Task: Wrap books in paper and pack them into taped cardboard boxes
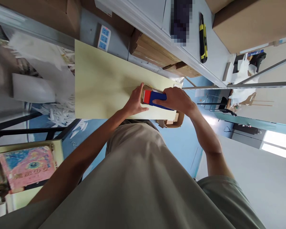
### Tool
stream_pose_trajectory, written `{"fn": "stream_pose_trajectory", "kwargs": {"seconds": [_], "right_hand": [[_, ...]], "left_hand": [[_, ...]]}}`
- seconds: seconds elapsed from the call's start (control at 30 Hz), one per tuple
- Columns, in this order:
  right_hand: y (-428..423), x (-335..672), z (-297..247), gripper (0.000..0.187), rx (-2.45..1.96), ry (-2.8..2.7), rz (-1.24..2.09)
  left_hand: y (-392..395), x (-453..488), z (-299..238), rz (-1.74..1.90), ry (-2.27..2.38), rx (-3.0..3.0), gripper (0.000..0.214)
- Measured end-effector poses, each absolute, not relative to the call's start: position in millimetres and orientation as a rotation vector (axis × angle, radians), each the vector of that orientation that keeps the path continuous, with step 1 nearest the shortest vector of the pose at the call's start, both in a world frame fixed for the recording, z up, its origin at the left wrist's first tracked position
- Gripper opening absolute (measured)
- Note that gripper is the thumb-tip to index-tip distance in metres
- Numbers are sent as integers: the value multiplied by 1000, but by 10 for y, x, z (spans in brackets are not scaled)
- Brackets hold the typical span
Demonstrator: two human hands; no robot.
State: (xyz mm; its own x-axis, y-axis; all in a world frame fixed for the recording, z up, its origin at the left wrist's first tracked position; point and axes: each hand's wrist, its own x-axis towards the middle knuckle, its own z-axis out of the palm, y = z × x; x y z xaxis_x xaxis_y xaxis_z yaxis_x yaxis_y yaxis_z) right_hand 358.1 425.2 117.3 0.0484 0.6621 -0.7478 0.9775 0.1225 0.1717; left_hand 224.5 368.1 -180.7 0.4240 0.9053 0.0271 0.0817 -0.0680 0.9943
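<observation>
A small box-like item [147, 96] with a bright red end, a dark blue body and brownish edges is at the right part of the pale yellow tabletop [102, 86]. My right hand [177, 100] grips its blue part from the right, thumb lying along the near side. At the red end is my left hand [135, 101], fingers and thumb spread apart around that end. Whether the left fingertips press on it, I cannot tell. My right palm hides the item's far right end, and its exact kind does not show.
A power strip [104, 38] lies behind the tabletop. On the grey shelf [195, 54] rests a yellow-black utility knife [203, 38]. Cardboard boxes [154, 49] stand below the shelf. An open carton [178, 120] sits under the table's right edge. White scraps [59, 109] pile up at left, near a pink illustrated box [28, 167].
</observation>
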Motion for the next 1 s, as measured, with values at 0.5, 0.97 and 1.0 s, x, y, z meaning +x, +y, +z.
{"fn": "stream_pose_trajectory", "kwargs": {"seconds": [0.5,0.97,1.0], "right_hand": [[4197,3460,1126,69,1580,1806,-522],[4148,4059,1051,72,1619,1770,-565],[4147,4158,1020,73,1622,1761,-572]], "left_hand": [[4040,2278,-1562,844,971,1469,36],[3929,2397,-1930,808,1187,1585,33],[3916,2409,-1933,800,1201,1580,34]]}}
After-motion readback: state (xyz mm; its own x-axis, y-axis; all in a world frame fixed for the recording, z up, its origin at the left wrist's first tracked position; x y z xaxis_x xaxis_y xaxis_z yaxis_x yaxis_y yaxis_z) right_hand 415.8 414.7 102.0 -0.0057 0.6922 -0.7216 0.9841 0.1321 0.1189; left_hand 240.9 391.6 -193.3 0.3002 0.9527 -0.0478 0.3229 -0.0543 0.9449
